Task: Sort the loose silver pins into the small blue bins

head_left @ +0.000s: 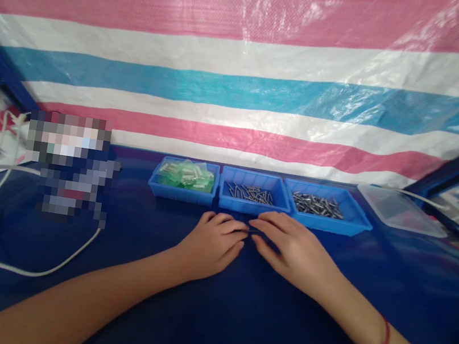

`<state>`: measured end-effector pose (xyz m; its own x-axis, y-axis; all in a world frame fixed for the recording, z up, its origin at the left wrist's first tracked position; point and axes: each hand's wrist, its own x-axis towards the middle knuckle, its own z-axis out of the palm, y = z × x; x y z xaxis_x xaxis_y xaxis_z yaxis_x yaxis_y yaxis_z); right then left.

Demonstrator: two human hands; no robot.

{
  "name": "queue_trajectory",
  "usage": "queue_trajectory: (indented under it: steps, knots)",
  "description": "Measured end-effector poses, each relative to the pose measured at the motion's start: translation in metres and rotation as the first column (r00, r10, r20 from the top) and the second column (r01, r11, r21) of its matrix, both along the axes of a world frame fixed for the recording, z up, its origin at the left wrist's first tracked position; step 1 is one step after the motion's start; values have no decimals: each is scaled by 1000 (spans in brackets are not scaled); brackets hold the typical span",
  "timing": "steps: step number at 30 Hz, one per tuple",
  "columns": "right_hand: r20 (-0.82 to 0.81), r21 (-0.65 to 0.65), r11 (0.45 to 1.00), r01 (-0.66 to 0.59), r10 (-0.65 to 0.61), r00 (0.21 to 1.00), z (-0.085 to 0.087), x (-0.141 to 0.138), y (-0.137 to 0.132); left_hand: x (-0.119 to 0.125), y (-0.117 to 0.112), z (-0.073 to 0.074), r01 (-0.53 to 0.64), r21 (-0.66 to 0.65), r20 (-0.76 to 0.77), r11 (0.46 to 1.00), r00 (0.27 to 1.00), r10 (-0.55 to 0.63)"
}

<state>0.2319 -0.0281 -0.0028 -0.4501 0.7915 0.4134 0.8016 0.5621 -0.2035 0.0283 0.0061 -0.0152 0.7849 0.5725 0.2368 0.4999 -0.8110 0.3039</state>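
Above the dark blue tabletop, my left hand has its fingers bent and pressed toward the thumb. My right hand faces it, thumb and fingers curved in a pinch. A small thin dark piece bridges the fingertips of both hands; its exact kind is too small to make out. Just beyond the hands, a blue bin holds thin metal pins. To its right, another blue bin contains short metal pieces. The left blue bin holds small clear-and-green bags.
A translucent plastic lid lies at the back right. White cables loop over the left side, near a pixelated area. A striped plastic sheet hangs behind the bins, with blue frame bars at the sides.
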Motion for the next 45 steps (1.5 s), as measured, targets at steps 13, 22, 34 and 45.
queue_trajectory:
  steps: [13,22,34,45]
  knots:
    - [53,-104,994,31,-26,998,-13,-4,3,-1,2,1,-12,-60,83,998,996,17]
    - [-152,-211,977,-17,-15,988,-10,-13,-3,-2,9,-1,-51,-123,164,991,984,71]
    - [-611,-342,940,16,-235,756,-17,-27,-7,-2,10,2,-7,-237,272,971,959,74]
    - [-650,-259,965,-33,-148,745,-14,-27,-8,-1,9,2,6,-233,289,972,955,63]
